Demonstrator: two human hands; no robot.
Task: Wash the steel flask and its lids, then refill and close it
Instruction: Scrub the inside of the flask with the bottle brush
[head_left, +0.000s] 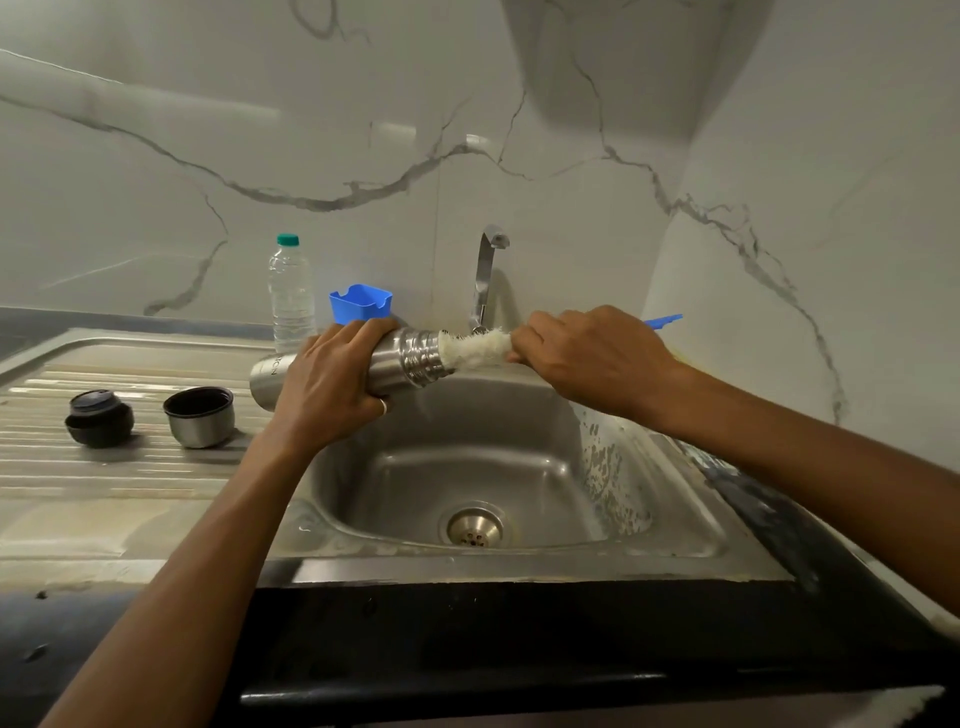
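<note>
Flask (402, 358) held on its side over the sink (524, 415), mouth towards the right, threaded neck bare, both lids off. Left hand (332, 387) wraps round the middle of the flask body, fingers curled over the top. Right hand (589, 358) is closed round the brush (475, 351) just behind the white bristles; the blue handle end pokes out past the knuckles. The bristle head sits partly inside the mouth, the rest outside. Tap (485, 280) stands behind the flask, no stream visible from it. Black stopper (98, 418) and steel cup lid (200, 415) stand side by side on the draining board (130, 467), left of the sink, well apart from the flask; cup lid mouth up. Plastic water bottle (291, 296), capped, and a blue tub (361, 301) stand at the back of the surface by the wall. Step in hand, by my reading: scrubbing the inside of the flask, early in the task, with lids, refill and closing all to come. Next move likely calls for driving the brush deeper along the flask's axis while the left hand keeps the body steady, then a rinse under the tap. Wet steel may slip; grip wants firmness
</note>
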